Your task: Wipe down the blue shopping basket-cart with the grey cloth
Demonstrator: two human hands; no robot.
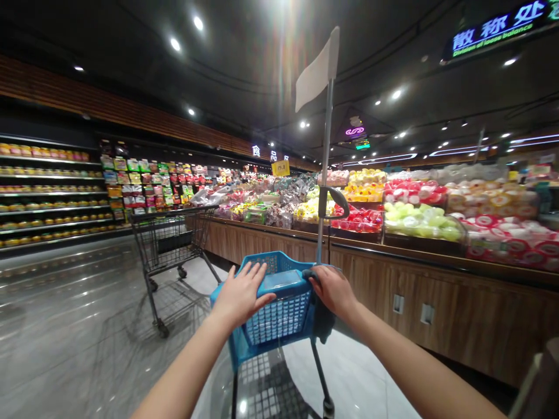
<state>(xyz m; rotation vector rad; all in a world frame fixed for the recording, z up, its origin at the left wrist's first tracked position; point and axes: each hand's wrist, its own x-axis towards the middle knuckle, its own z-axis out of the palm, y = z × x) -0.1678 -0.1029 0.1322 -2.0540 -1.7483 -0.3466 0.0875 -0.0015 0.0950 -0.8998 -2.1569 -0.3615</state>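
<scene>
A small blue plastic shopping cart [279, 317] with lattice walls stands right in front of me. My left hand [243, 294] lies flat on the left part of its near top rim, fingers stretched and slightly apart. At the right end of that rim, my right hand [332, 291] is closed around the dark grip of the cart handle [311, 274]. Beside that hand a metal pole [327, 134] rises from the cart, carrying a pale flag [318, 73] at its top and a black loop [338, 203] partway up. The cart's inside is mostly hidden.
A black wire shopping cart [170, 244] stands ahead on the left. Along the right runs a wood-panelled counter [371, 285] bearing bins of wrapped sweets [421, 221]. Shelves of jars [48, 189] line the left wall, with shiny tiled floor [82, 314] before them.
</scene>
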